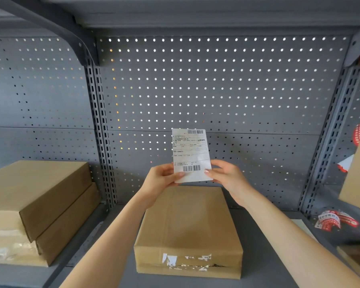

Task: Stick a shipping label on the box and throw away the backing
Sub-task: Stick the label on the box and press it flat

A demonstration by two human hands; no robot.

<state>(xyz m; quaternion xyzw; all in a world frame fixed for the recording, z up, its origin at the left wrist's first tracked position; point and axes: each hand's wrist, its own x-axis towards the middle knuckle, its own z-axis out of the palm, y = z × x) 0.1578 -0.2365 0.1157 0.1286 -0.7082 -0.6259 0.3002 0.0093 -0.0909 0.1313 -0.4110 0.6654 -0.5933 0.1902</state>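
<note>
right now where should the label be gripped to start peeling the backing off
At a bottom corner. The label stands upright above the box, with the left hand and right hand already pinching its lower corners. Probably work a thumbnail in from the side edge there; the free top half gives nothing to brace against.

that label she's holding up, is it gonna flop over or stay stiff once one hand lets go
The label stands upright though both hands, left hand and right hand, pinch only its bottom corners, so it is probably fairly stiff, likely still on its backing. It looks thin and light, so with one hand it may curl or sag. Peeled, it would likely go floppy.
</note>
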